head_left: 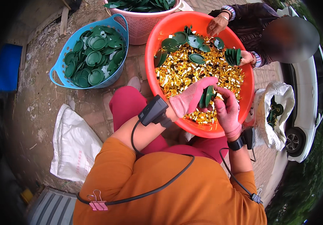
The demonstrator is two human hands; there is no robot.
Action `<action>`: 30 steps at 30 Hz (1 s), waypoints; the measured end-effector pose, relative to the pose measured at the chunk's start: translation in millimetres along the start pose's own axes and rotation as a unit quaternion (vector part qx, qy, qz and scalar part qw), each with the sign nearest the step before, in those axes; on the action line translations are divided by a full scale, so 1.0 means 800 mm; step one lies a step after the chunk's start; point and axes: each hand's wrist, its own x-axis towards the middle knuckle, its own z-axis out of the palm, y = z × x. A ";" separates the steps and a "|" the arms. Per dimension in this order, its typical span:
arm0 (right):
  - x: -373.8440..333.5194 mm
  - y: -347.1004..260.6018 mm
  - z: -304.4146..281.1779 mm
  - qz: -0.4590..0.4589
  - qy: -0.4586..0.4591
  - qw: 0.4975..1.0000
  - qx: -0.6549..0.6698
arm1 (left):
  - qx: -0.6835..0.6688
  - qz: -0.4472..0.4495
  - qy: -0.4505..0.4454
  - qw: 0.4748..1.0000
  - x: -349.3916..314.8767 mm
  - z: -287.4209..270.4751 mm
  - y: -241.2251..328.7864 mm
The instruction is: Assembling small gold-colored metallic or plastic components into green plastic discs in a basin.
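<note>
Over the near part of a large orange-red tub (151,67), my left hand (191,96) in a pink glove is closed around a few green plastic discs (208,96), held on edge. My right hand (228,112), in a pink glove with bare fingertips, has its fingers curled against the right side of the same discs. Gold and white small pieces (180,77) with some black bits fill the tub below. More green discs (196,58) lie on top of the pieces, mostly toward the far side.
At the left stands a blue basket (62,62) of green discs, with a pink basket (139,26) of them behind. A co-worker's hand (247,58) holds several discs at the tub's right rim. White sacks (77,148) lie left and stand right; a white car (307,97) is beyond.
</note>
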 end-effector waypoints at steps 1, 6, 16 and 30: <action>0.002 0.000 -0.001 0.000 -0.012 1.000 0.020 | -0.002 0.000 0.000 1.000 -0.002 -0.001 -0.001; -0.001 -0.012 -0.005 0.107 -0.067 0.968 0.218 | 0.018 0.013 0.001 1.000 -0.006 -0.002 0.004; 0.013 -0.006 -0.025 -0.139 -0.139 0.964 -0.176 | 0.022 -0.021 0.009 0.999 -0.007 -0.004 0.004; 0.018 -0.016 -0.011 -0.188 -0.120 0.941 -0.254 | 0.223 0.166 0.062 0.959 -0.005 0.002 -0.009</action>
